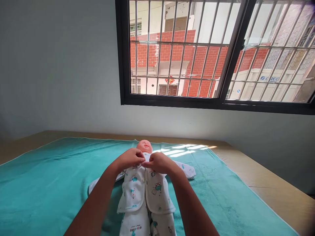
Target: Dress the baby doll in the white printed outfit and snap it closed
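A baby doll [144,146] lies on its back on a teal cloth [49,183], head toward the wall. It wears a white printed jacket [145,191] and matching trousers [137,224]. My left hand [130,158] and my right hand [159,163] meet at the doll's chest, just under its chin. Both hands have their fingers pinched together on the jacket's front edges near the collar. The doll's neck and upper chest are hidden behind my hands.
The teal cloth covers a wooden platform [270,183] whose bare edge shows at the right and along the back. A grey wall [61,82] rises behind it. A barred window [211,52] with a black frame looks out on red brick buildings.
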Motion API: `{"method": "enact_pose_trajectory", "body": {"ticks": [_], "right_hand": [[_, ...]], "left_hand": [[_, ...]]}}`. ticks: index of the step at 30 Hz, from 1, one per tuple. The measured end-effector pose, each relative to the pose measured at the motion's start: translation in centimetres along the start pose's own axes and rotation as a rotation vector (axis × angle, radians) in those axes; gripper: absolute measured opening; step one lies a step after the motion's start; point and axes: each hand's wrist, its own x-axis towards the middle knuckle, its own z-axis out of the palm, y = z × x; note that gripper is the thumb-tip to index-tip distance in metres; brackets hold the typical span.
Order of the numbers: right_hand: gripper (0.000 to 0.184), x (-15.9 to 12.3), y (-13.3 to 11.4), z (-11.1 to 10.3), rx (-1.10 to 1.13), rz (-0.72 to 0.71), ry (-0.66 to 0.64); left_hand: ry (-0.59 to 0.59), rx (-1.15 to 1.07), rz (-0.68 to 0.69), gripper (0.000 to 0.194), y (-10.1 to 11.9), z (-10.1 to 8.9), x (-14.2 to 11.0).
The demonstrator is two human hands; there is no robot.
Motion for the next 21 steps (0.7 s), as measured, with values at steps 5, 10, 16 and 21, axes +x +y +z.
{"method": "enact_pose_trajectory", "body": {"ticks": [5,10,16,21], "right_hand": [[0.020,-1.3,-2.6,0.5,-0.274,0.080,-0.034],[0.025,-1.5,-2.6,0.6,-0.342,0.029,-0.021],[0.034,-1.6,-2.5,0.6,-0.342,0.002,-0.092],[0.031,-1.5,-3.0,1.6,-0.399,0.032,-0.019]], "left_hand": [[-0.034,0.255,0.031,0.011,0.3,0.6,-0.2],[-0.020,0.267,0.044,0.009,0.0,1.0,-0.1],[-0.067,-0.056,-0.047,0.012,-0.1,1.5,-1.2],[0.042,-0.253,-0.025,0.019,-1.3,3.5,-2.1]]}}
